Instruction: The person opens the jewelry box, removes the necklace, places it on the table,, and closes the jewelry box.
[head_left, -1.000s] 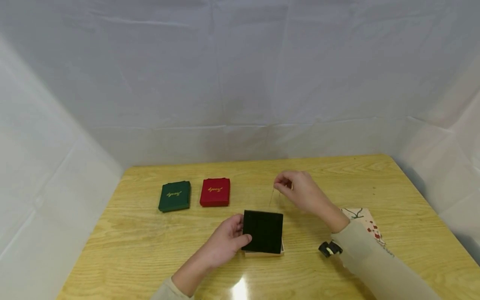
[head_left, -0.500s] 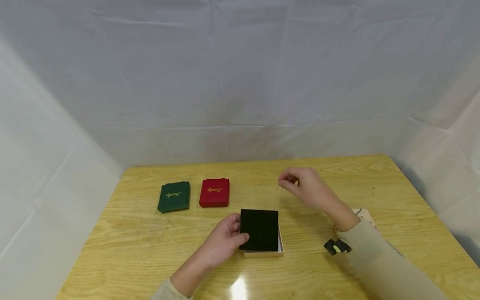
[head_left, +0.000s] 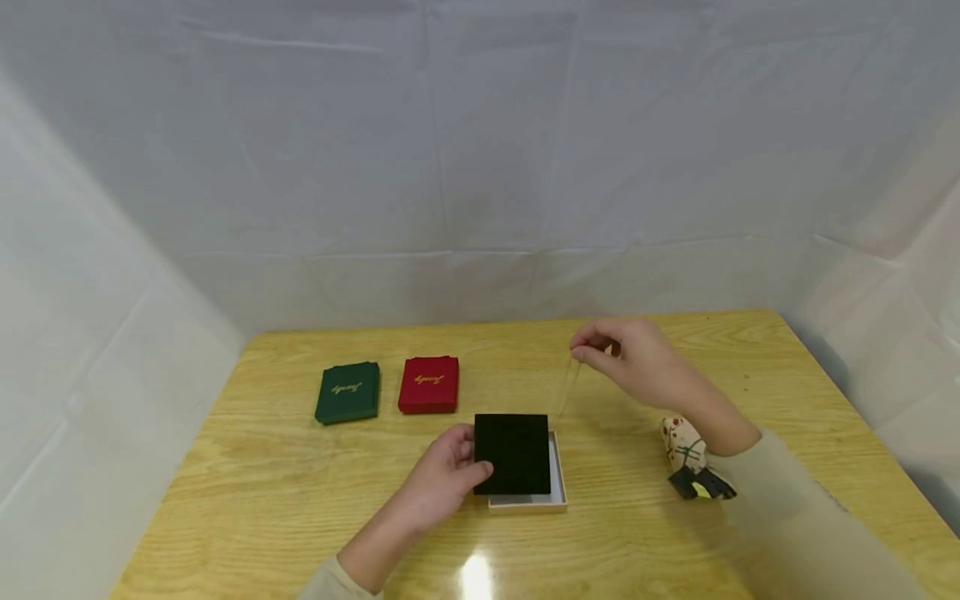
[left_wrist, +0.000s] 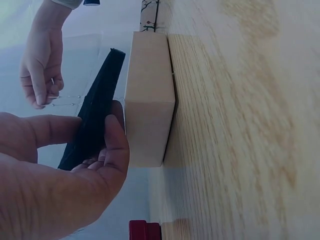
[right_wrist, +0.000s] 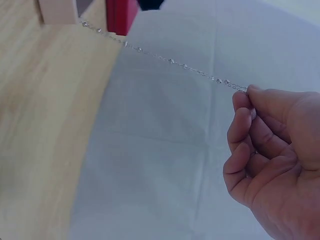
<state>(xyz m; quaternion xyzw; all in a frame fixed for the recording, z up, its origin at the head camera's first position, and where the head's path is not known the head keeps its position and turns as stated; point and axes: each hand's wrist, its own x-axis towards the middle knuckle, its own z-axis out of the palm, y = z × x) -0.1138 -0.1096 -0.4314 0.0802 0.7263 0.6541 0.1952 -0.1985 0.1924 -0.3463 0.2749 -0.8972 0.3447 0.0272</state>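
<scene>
left hand [head_left: 442, 479]: thumb on one face, fingers on the other, gripping a thin, square, black velvety pad [head_left: 512, 454]; pad held tilted above an open-topped square box [left_wrist: 147, 100] of beige card with a pale interior. in the head view the pad covers most of the box's opening, leaving a strip bare along the right and near sides.

right hand [head_left: 633, 358]: well apart from the left; thumb and forefinger pinch a fine silver-coloured chain [right_wrist: 171, 61] set with small beads, remaining fingers loosely curled. chain hangs in doubled strands from the fingertips down toward the far right corner of the box; whether its lower end touches box or pad, cannot tell.

green square case [head_left: 348, 392], gold script on top: lying on the table, far left.

red square case [head_left: 429, 385], gold script likewise: between the green case and the box, apart from both.

cream patterned piece [head_left: 678, 437], red blossoms and dark branches: near the right forearm, partly hidden by it.

table [head_left: 262, 500]: yellowish wood grain, backed by hanging white cloth [head_left: 480, 167].
</scene>
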